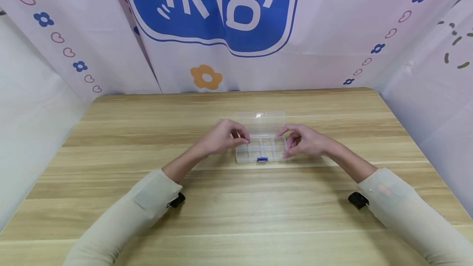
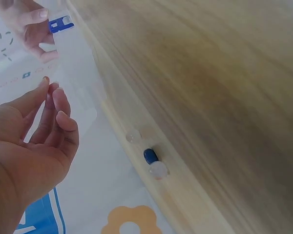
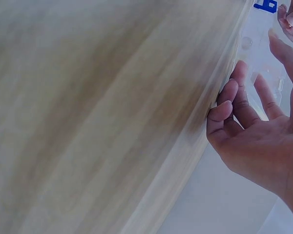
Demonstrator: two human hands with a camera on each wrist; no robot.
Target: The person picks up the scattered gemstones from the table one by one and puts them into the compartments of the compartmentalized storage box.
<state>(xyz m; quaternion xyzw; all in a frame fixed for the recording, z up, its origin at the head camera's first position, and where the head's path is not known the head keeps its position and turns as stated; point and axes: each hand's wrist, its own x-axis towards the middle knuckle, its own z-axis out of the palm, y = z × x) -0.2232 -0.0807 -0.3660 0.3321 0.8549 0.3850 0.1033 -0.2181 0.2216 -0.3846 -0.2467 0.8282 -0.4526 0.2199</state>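
A clear plastic compartment box [image 1: 242, 160] stands on the table with its lid [image 1: 266, 124] raised at the back and a blue clasp [image 1: 262, 159] in front. My right hand [image 1: 308, 141] holds the box's right end, thumb at the front corner and forefinger near the hinge. Above the left compartments is my left hand [image 1: 223, 136], thumb and forefinger tips brought together; whether something tiny lies between them cannot be made out. In the left wrist view, a dark blue oblong piece [image 2: 150, 156] lies by a clear round piece [image 2: 158, 170], with another clear round piece [image 2: 133, 136] nearby.
The wooden table [image 1: 258, 212] reaches back to a printed cloth [image 1: 314, 69] with a blue emblem and flowers. White sheets hang at both sides. A black device [image 1: 357, 200] sits under the right sleeve, and another black device [image 1: 177, 200] under the left.
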